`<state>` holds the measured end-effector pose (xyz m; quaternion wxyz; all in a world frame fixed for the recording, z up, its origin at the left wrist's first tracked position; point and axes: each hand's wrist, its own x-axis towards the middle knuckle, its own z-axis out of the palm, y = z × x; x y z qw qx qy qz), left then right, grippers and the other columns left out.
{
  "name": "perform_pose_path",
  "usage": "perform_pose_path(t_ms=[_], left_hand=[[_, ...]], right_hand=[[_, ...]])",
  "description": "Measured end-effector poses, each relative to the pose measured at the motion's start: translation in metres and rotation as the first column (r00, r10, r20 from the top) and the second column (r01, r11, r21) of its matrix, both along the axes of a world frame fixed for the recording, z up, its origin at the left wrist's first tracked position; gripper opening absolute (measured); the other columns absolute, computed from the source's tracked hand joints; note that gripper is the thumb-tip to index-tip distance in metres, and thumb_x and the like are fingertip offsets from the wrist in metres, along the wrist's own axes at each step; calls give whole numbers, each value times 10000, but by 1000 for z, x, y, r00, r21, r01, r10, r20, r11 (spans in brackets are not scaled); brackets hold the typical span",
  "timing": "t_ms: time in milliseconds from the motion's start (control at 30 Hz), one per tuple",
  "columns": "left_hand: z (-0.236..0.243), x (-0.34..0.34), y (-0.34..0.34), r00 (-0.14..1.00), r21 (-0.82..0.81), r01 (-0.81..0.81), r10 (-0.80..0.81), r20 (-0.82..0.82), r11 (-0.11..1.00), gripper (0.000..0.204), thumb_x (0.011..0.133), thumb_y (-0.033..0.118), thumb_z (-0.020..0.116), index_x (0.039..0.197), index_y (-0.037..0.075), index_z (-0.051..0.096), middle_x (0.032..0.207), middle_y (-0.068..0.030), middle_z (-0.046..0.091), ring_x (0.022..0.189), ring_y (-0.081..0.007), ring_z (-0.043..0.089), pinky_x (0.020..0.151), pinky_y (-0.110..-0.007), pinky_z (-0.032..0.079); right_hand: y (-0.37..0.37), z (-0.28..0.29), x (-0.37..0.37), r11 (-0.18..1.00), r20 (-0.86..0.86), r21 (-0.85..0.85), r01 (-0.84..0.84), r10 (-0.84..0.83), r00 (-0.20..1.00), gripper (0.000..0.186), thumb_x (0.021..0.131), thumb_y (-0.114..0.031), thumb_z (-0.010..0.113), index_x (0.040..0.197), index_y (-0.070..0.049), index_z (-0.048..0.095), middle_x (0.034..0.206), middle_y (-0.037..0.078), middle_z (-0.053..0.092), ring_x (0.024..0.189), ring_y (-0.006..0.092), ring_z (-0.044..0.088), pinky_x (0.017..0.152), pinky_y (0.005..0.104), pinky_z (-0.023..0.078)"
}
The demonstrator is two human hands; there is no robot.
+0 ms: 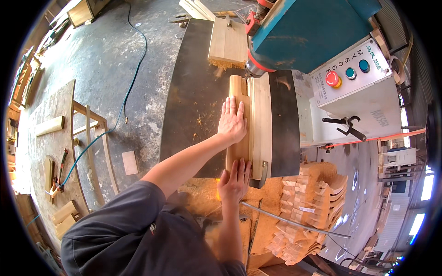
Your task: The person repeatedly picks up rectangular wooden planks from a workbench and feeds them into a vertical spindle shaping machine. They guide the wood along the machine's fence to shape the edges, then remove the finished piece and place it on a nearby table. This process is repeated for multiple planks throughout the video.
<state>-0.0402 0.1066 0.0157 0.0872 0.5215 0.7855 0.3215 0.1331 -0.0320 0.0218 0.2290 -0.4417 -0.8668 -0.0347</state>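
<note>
A long, rounded pale wooden piece (pixel 236 149) lies on the dark machine table (pixel 186 124), along a wooden guide board (pixel 262 115). My left hand (pixel 232 122) rests flat on the middle of the piece, fingers stretched toward its far end. At the near end my right hand (pixel 234 181) lies against the piece with straight fingers and the thumb apart. Near the far end a notch shows in the wood. Just beyond it sits the metal spindle (pixel 253 69) of the teal machine head (pixel 299 34); its cutting tip is mostly hidden.
A clamp (pixel 263 172) sits at the guide's near end. Another board (pixel 229 41), with sawdust, is clamped at the back. A control panel (pixel 352 71) with a red button stands right. Stacked curved wooden parts (pixel 308 207) lie below right. A hose (pixel 138 69) crosses the floor.
</note>
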Motion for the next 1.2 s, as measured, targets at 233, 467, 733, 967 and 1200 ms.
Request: perform_pose_path(t_ms=[233,467,733,967,1200], left_hand=[[0,-2,4,1000,22,-1,2,-24,1000,652,1003,251,476,1564,-67,382,1649,-382,237,1569,-514,186,1310,-534,125],[-1,-4,8,999,34,-14,16,-39,999,643,1000,236,487,1560,-63,388,1647,-383,238,1572,-511,177,1310,-530,133],[-3,-1,5,999,48,-38,39,-28,998,636,1009,246,513,1579,-9,397,1671,-363,207,1582,-486,177,1311,-513,125],[-2,15,-15,1000,67,-25,26,-12,997,647,995,225,522,1580,-17,386,1661,-366,232,1569,-506,201,1304,-532,144],[-14,-3,8,998,87,-52,55,-33,995,663,1024,236,474,1556,-133,333,1659,-353,261,1571,-491,212,1309,-528,140]], right_hand=[[4,0,-3,1000,-2,25,3,-3,1000,440,967,-254,639,1337,-18,658,1442,210,606,1390,456,527,1132,583,446],[6,9,-9,998,43,56,27,-29,999,435,979,-279,626,1335,-32,667,1443,205,602,1400,436,520,1116,578,449],[-11,3,-8,985,83,-12,174,-172,982,427,970,-300,668,1356,-116,665,1550,213,453,1418,454,433,1078,602,434],[-34,6,12,993,-47,-12,120,-120,992,394,994,-250,652,1347,-74,658,1509,210,483,1415,460,437,1120,607,417],[-14,5,-4,998,13,34,61,-62,998,400,1014,-244,620,1348,-25,645,1456,200,583,1435,421,484,1186,573,404]])
